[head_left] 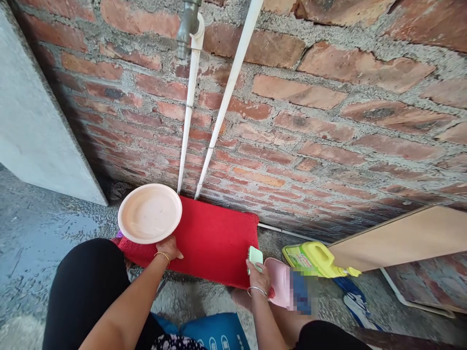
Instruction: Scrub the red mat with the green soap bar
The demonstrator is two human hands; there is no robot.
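Note:
A red cloth [215,238] with a thick pile is spread over a low, flat surface in front of me. On its left end is a pale pink basin [151,214], which seems to hold water with a few dark specks. My left hand [170,247] rests on the cloth at the basin's near right side, thumb spread; the basin's rim partly hides the other fingers. At the cloth's right edge, my right hand [260,276] grips a light green scrub brush [256,254], its bristles facing left.
Right of the cloth are a pink plastic container [279,282], a yellow jug [310,257] lying on its side and a blue-white shoe [357,306]. Behind stand a brick wall [299,121], white pipes [219,116] and a tap [187,29]. A grey slab [40,107] leans at left; the floor [69,218] is wet.

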